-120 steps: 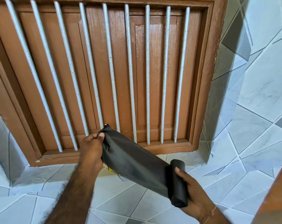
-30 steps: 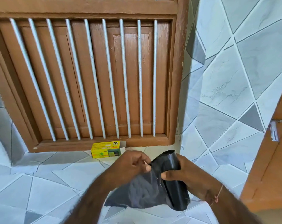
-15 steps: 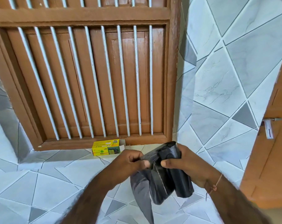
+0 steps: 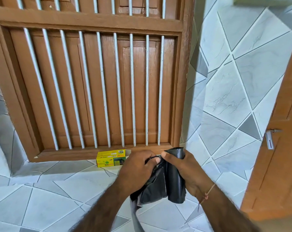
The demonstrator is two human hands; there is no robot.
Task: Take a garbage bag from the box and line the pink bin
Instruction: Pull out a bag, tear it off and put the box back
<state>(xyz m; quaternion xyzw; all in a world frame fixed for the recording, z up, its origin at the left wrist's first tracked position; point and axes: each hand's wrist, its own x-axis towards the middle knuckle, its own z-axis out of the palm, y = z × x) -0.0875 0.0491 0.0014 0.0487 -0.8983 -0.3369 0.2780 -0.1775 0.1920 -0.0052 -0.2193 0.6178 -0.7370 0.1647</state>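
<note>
A roll of black garbage bags (image 4: 174,183) stands nearly upright in front of me, and my right hand (image 4: 183,168) grips it from the right side. My left hand (image 4: 136,168) pinches the loose black bag (image 4: 152,186) at its top edge, right beside the roll. The unrolled bag hangs down below both hands, a narrow strip trailing toward the bottom of the view. The yellow garbage-bag box (image 4: 111,158) lies on the tiled sill just left of my left hand. No pink bin is in view.
A brown wooden window frame with several white vertical bars (image 4: 98,87) rises behind the sill. Grey and white tiles cover the sill and the wall (image 4: 228,97) to the right. An orange-brown door with a metal handle (image 4: 269,139) stands at the right edge.
Over four seconds my hands came together from a stretched-out bag to a close grip at the roll. In the last half second the view drew nearer and the bag hangs more bunched.
</note>
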